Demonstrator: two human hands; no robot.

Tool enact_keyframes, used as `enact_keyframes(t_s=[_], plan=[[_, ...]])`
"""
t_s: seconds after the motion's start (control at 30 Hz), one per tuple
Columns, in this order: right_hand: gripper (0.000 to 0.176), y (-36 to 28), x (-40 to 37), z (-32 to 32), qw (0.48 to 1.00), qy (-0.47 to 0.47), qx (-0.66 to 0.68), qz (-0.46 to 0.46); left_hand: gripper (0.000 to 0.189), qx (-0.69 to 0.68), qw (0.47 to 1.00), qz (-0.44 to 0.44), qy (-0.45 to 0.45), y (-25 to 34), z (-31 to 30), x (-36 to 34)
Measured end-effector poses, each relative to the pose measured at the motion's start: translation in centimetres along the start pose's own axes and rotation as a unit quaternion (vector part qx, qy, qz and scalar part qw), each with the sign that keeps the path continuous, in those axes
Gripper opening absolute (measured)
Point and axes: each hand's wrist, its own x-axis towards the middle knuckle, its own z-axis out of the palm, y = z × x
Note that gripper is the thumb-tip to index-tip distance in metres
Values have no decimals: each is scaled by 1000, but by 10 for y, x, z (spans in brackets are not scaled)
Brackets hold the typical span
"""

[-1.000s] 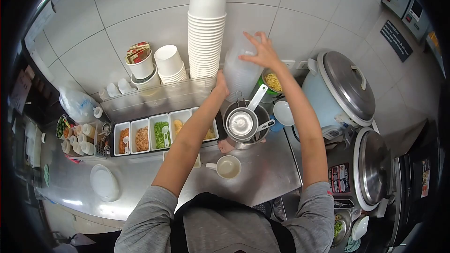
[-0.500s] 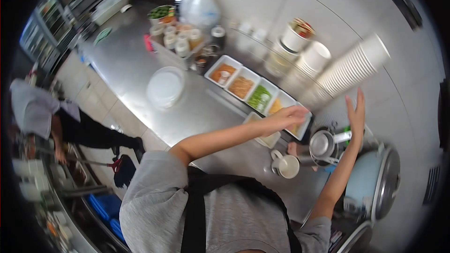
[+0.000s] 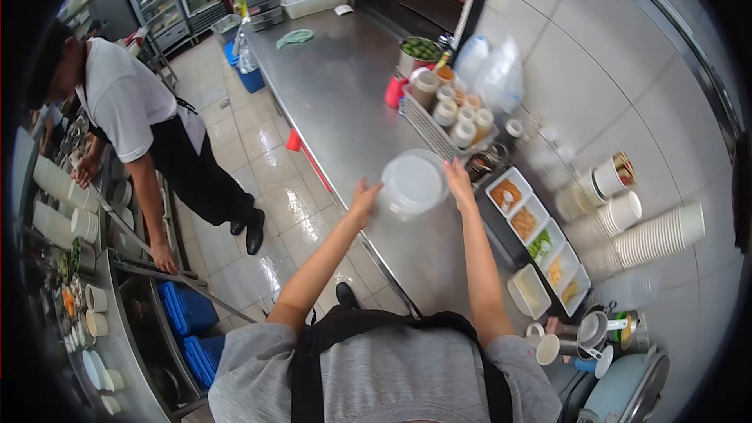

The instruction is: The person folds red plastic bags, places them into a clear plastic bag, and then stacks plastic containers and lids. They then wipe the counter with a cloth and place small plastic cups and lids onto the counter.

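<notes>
On the steel counter sits a round translucent white lidded container (image 3: 413, 182), between my two hands. My left hand (image 3: 365, 202) is at its left edge, fingers apart. My right hand (image 3: 457, 182) is at its right edge, fingers spread and pointing forward. Whether the fingertips touch the rim is hard to tell. Just beyond my right hand stands a wire basket (image 3: 429, 127) of squeeze bottles (image 3: 464, 133). To the right lies a tray of white compartments (image 3: 523, 223) with toppings.
A co-worker (image 3: 141, 110) stands at the left, holding a long handle. Stacked paper cups (image 3: 658, 236) line the right wall. Pans (image 3: 593, 330), a mug and a large pot (image 3: 627, 392) are at the lower right. A green cloth (image 3: 295, 38) lies on the counter's far end.
The view has turned left. Both hands have moved from above the topping tray and pans to either side of the round container.
</notes>
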Motion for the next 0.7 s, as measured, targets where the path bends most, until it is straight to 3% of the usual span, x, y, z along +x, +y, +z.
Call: enact_keyframes(t_s=[0.1, 0.17, 0.3, 0.4, 0.5, 0.6, 0.7], plan=[[53, 11, -4, 54, 996, -8, -91, -9, 76, 0, 1000, 0, -19, -2, -11, 30], [52, 7, -19, 77, 998, 19, -56, -22, 74, -14, 999, 31, -37, -32, -30, 74], [49, -10, -64, 100, 1000, 5, 0, -10, 59, -7, 993, 48, 111, -38, -50, 51], [48, 2, -82, 108, 992, -47, 105, 60, 67, 147, 980, 46, 129, 5, -49, -32], [51, -5, -99, 105, 970, -134, 184, 81, 81, -117, 992, 46, -17, -27, -70, -27], [57, -22, -109, 107, 971, -153, 181, 6, 78, -40, 987, 146, 43, -33, -65, -34], [66, -71, -112, 94, 956, -161, 238, -64, 78, -1, 953, 299, 47, 12, -58, -49]])
